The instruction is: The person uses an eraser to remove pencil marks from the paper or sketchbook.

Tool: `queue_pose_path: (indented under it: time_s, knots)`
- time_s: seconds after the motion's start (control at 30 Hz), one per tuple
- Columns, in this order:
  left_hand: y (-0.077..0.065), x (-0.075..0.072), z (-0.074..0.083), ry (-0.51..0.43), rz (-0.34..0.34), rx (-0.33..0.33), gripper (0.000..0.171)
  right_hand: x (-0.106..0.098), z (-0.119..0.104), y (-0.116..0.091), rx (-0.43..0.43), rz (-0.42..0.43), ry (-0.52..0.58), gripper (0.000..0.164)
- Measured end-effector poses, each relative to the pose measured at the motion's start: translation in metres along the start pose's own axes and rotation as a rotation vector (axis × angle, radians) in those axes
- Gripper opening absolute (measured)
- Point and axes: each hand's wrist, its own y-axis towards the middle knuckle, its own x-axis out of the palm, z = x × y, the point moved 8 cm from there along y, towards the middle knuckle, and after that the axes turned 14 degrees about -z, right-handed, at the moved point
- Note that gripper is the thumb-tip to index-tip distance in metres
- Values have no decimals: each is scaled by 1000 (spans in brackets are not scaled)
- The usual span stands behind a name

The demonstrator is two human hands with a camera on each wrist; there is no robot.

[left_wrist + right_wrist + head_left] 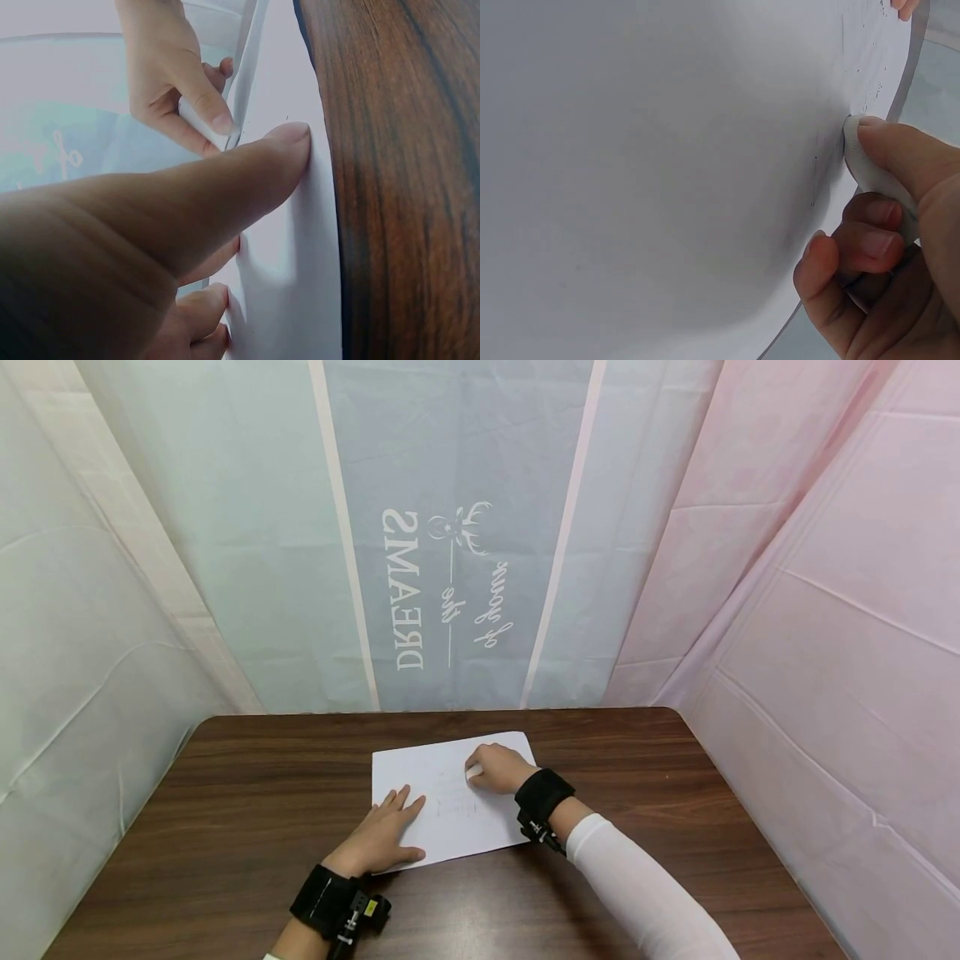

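Note:
A white sheet of paper (483,832) lies slightly askew on the dark wooden table, with faint grey marks and small specks over its middle. My left hand (382,835) rests on its lower left part, fingers spread and thumb near the front edge. On the right half of the sheet, my right hand (500,768) pinches a white eraser (870,169) between thumb and curled fingers. The eraser's worn, rounded tip meets the paper beside dark smudges and crumbs in the right wrist view. Much of the eraser is hidden inside the hand.
The brown wood-grain table (637,793) extends around the sheet on all sides. Behind it hangs a pale blue curtain (465,443) with mirrored lettering and a deer head. More pale cloth hangs along the left and right sides. Each wrist wears a black strap (543,793) with a small camera.

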Motion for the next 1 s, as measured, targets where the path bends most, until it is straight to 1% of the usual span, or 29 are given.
queue_pose_path:
  time_s: [0.67,1.0]
  knots:
    - [1,0,1,19,0,-2,80,-1,7,-4,13,-1,7,23]
    - [-1,-1,2,-6,10,7,80,-2,8,-8,-14,12,12,22]
